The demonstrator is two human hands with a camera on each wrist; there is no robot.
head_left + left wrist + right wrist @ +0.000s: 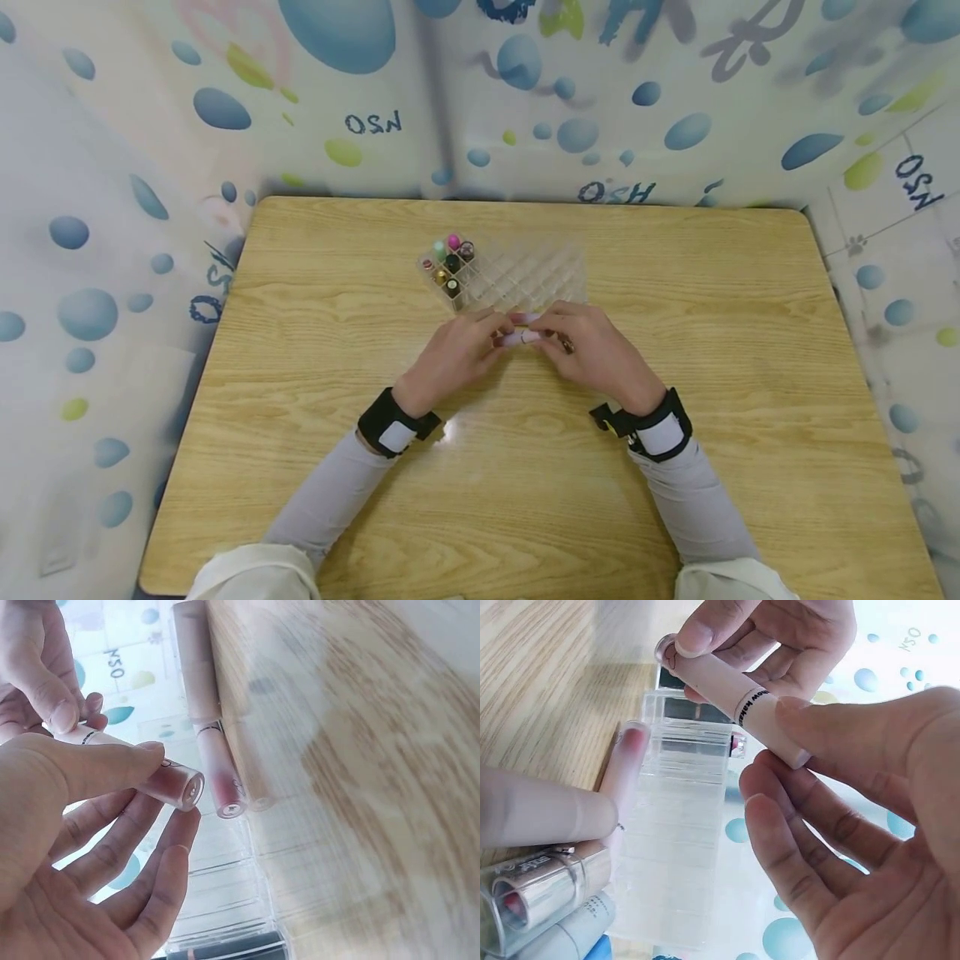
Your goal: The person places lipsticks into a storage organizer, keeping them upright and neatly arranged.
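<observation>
A pale pink lip gloss tube (520, 337) with a reddish end is held between both hands, over the table in front of a clear divided organizer (525, 275). My left hand (461, 346) pinches its reddish end (169, 784) between thumb and fingers. At the other end, the pale cap (776, 739) is pinched by my right hand (600, 346). A second pink lip gloss tube (217, 772) lies along the organizer's near side, behind the held one. Beside it are a taupe tube (540, 810) and a clear-cased gold lipstick (555, 885), mostly hidden by my right hand in the head view.
Several lipsticks and small tubes (452, 262) stand in the organizer's left compartments. A whitish tube (577, 926) lies next to the gold lipstick. The wooden table (480, 500) reaches back to a patterned curtain (480, 100).
</observation>
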